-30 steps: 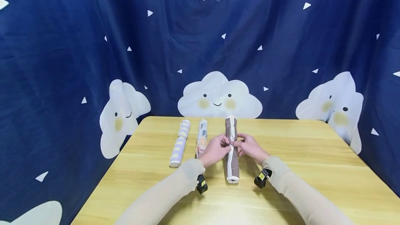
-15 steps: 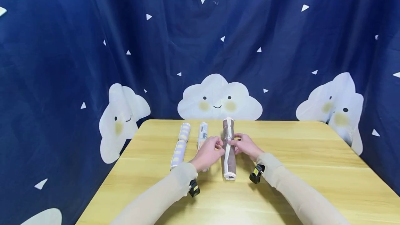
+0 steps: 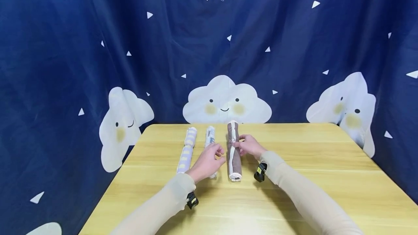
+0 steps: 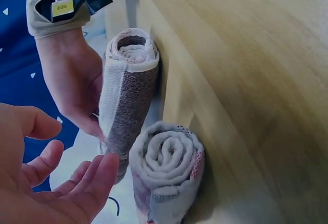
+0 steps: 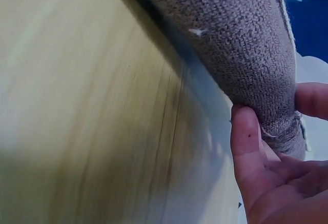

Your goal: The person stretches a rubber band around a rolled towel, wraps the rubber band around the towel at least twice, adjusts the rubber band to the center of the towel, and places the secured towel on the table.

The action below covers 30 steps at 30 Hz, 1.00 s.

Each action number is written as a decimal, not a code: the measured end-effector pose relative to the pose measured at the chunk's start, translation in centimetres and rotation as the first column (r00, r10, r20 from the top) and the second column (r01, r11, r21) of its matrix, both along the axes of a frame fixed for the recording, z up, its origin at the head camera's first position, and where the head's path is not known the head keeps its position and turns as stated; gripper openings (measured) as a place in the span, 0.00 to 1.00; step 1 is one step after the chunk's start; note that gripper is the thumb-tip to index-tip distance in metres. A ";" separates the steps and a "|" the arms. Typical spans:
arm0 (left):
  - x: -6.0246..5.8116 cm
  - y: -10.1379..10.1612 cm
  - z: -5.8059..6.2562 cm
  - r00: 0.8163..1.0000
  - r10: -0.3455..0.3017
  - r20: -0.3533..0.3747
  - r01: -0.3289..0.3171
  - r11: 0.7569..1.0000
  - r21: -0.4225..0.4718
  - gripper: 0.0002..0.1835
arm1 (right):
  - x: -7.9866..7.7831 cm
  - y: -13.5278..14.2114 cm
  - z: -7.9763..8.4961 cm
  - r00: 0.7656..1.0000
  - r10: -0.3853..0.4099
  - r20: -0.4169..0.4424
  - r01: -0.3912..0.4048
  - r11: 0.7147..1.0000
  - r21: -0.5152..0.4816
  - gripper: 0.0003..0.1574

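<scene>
A brown rolled towel (image 3: 235, 164) with a white edge strip lies lengthwise on the table. My right hand (image 3: 250, 145) holds it from the right side near its middle; in the right wrist view, the thumb and fingers press against opposite sides of the towel's brown pile (image 5: 246, 44). To its left, my left hand (image 3: 205, 162) hovers apart from the brown roll, fingers loosely bent and holding nothing. Under and behind that hand lies a pale printed rolled towel (image 3: 210, 134), partly hidden in the head view; its spiral end (image 4: 169, 157) shows in the left wrist view.
A lilac and yellow rolled towel (image 3: 187, 151) lies farthest left, roughly alongside the others. All three rest on a light wooden table (image 3: 313, 177). A dark blue curtain (image 3: 202, 28) with clouds and triangles hangs behind and at the sides.
My left hand has let go of the brown rolled towel and drawn back left. The brown roll has shifted left, closer to the printed one, with my right hand still on it.
</scene>
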<state>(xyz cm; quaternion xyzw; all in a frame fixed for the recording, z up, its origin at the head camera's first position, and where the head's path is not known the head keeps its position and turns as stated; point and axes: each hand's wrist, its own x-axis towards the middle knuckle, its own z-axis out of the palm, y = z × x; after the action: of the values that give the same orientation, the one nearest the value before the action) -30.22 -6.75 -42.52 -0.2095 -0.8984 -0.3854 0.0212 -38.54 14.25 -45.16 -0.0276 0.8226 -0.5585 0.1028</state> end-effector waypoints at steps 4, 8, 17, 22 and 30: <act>0.2 -0.4 -0.1 1.000 0.010 -0.003 -0.010 1.000 -0.008 0.06 | -0.3 -0.4 -0.5 1.000 0.017 0.006 -0.017 1.000 0.025 0.35; 0.1 -0.8 -0.1 1.000 0.009 -0.009 -0.009 1.000 -0.022 0.06 | -0.5 -0.8 -0.6 1.000 0.023 -0.006 -0.022 0.998 0.059 0.34; 0.2 -0.8 0.4 0.999 -0.024 -0.044 0.022 0.998 -0.061 0.06 | -0.9 0.3 -0.5 0.999 0.053 0.004 -0.053 0.994 0.100 0.31; 0.2 -0.6 1.1 0.996 -0.064 -0.063 0.055 0.991 -0.125 0.06 | -0.8 1.3 -0.2 0.999 0.047 0.025 -0.049 0.993 0.105 0.31; 0.8 -1.5 1.1 0.998 -0.055 -0.041 0.049 0.989 -0.138 0.04 | -1.5 0.3 -0.8 0.996 0.081 0.045 -0.085 0.991 0.105 0.32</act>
<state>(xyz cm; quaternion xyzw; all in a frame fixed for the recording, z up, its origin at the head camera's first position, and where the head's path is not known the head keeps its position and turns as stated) -29.42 -8.26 -41.38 -0.2425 -0.9163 -0.3183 0.0170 -40.01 14.53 -45.93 -0.0447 0.8473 -0.5092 0.1440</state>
